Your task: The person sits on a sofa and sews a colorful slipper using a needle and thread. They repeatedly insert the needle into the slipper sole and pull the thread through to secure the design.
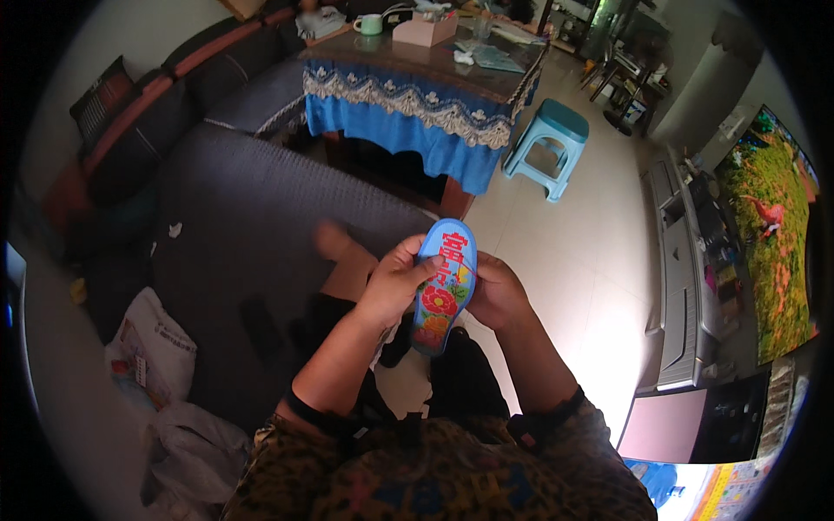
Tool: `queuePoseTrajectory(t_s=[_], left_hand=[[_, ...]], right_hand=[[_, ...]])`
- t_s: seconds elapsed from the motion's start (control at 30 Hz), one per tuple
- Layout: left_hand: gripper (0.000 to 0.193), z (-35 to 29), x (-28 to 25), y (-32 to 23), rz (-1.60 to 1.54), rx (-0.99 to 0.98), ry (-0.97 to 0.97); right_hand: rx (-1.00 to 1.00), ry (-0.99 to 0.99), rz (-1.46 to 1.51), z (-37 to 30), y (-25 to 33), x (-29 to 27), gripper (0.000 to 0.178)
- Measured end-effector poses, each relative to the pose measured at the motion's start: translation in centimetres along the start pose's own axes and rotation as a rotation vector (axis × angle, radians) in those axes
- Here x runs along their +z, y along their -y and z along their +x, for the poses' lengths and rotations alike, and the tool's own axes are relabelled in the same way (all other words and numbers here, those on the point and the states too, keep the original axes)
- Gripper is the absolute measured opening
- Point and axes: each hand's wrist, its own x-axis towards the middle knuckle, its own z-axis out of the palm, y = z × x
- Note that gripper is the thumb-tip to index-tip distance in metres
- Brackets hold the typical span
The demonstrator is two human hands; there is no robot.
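Note:
An embroidered insole (445, 286) with a light blue border is held up in front of me, its rounded wide end pointing away. Red stitched shapes fill its upper part, and red and orange flowers with green leaves lie lower down. My left hand (401, 280) grips its left edge, thumb across the top face and fingers behind. At the right edge my right hand (496, 291) pinches the insole, with its fingertips partly hidden behind it. Whether the right fingers also hold a needle or thread is too small to tell.
A dark padded sofa (234, 191) spreads on the left, with a white bag (156, 347) on it. Ahead stands a table (417, 65) with a blue lace-trimmed cloth. A light blue plastic stool (553, 143) is beside it. A cabinet (682, 278) and lit television (769, 234) line the right.

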Motion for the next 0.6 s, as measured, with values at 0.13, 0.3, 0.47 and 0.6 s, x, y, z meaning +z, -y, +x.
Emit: queuePoseTrajectory(t_s=[0.13,0.3,0.47,0.6], left_hand=[[0.024,-0.4,-0.9,-0.7,0.031,0.028,-0.032],[0.025,-0.8,-0.6,-1.4,0.007,0.076,-0.029],[0.023,-0.5,-0.6,-2.2,-0.042,0.087,-0.22],[0.023,-0.6,-1.3,-3.1,-0.093,0.087,-0.265]], right_hand=[[0.004,0.003,0.107,1.3,-0.8,0.8,0.03],[-0.08,-0.264,0.139,3.3,-0.7,1.2,0.023],[-0.209,0.182,0.452,1.6,3.6,-0.2,0.018],[-0.241,-0.001,0.221,-0.7,6.5,-3.8,0.013]])
